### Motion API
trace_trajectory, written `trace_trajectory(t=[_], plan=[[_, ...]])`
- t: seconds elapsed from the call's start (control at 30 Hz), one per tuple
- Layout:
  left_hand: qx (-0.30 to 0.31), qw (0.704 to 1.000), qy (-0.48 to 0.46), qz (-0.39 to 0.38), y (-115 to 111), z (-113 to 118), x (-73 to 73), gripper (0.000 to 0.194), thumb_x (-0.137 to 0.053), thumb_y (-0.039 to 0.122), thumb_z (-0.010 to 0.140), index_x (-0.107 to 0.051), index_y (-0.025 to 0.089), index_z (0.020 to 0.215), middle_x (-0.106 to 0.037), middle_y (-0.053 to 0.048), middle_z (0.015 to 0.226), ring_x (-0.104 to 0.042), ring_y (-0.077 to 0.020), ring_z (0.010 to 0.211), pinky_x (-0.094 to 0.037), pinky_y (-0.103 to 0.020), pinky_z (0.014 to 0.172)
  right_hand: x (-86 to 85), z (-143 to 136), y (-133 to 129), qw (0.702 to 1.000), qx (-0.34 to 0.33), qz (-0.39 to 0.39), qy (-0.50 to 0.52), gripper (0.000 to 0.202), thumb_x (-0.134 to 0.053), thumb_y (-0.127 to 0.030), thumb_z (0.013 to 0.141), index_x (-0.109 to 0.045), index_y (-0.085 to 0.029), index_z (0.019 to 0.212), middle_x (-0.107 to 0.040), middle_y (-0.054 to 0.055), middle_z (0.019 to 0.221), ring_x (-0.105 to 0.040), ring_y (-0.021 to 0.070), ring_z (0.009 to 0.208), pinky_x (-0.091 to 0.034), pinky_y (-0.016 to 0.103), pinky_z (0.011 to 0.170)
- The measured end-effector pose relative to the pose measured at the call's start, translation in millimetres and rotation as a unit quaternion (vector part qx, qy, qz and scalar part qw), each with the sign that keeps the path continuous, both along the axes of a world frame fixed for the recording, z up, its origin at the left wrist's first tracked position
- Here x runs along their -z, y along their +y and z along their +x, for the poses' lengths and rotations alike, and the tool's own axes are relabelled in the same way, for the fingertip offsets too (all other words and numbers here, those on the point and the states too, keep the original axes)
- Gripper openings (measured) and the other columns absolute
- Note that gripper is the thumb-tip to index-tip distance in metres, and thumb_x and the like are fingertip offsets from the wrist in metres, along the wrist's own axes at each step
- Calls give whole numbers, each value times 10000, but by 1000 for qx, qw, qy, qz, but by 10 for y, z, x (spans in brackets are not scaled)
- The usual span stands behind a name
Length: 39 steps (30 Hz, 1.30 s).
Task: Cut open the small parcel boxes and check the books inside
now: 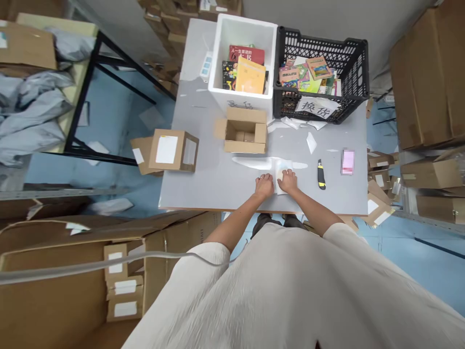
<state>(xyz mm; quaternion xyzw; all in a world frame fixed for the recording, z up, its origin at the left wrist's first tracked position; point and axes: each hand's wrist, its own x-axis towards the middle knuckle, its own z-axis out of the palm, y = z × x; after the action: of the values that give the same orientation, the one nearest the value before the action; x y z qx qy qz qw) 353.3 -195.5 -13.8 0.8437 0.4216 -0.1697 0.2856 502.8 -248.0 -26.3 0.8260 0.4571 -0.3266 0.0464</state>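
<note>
Near the front edge of the grey table (214,186), my right hand (288,181) rests with its fingers spread on a small white packet (285,167) that has a pale patch on it. My left hand (265,185) lies just left of the packet, its fingers curled down toward a thin white edge; what they hold, if anything, is too small to tell. Beyond my hands stands an open cardboard box (245,147) with its flaps out. To the right lies a yellow and black box cutter (321,175).
A white foam box (242,99) with books and a black crate (358,92) with books stand at the back. A closed carton (174,150) sits at the left edge. A pink-screened phone (348,162) lies right of the cutter. Paper scraps are scattered about.
</note>
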Motion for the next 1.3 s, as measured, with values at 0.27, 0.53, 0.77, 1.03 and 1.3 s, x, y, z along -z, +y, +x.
trace_trajectory(t=[0.27,0.53,0.77,1.03,1.3], plan=[[-26,1000,-11,-3,9,-300,-2,490,-410,177,1097,-575,161,1558,-545,-217,1683,-466,-368,1569,-389,-544,1268,133,-396,155,998,38,25,-42,541,-694,-439,1037,-540,-200,1497,-483,230,1608,-450,415,1452,-475,559,1154],[15,993,-76,-92,5,-329,-28,455,-490,72,1025,-560,131,1470,-724,-220,1457,-665,-339,1401,-484,-462,1190,243,-374,171,995,73,62,-33,457,-713,-340,970,-571,-225,1389,-543,217,1504,-495,412,1352,-535,555,1070],[-18,995,-79,-63,96,-210,38,431,-483,84,1027,-583,128,1444,-745,-216,1394,-726,-348,1276,-536,-465,1127,194,58,-32,984,97,139,54,233,-613,-279,923,-639,-220,1146,-674,149,1270,-641,308,1111,-560,436,1028],[138,988,-62,-22,-88,119,112,453,-530,122,1006,-678,166,1432,-628,-195,1604,-556,-337,1546,-446,-480,1290,67,645,-591,971,177,158,22,346,-463,-301,993,-760,-205,1141,-729,150,1200,-675,314,1061,-565,417,994],[124,990,-4,-70,-206,111,265,714,-565,145,983,-461,216,1686,-344,-201,1872,-349,-359,1728,-333,-615,1380,67,766,-745,979,141,147,-16,438,-543,-266,1026,-700,-167,1424,-654,202,1492,-594,369,1357,-485,499,1203]])
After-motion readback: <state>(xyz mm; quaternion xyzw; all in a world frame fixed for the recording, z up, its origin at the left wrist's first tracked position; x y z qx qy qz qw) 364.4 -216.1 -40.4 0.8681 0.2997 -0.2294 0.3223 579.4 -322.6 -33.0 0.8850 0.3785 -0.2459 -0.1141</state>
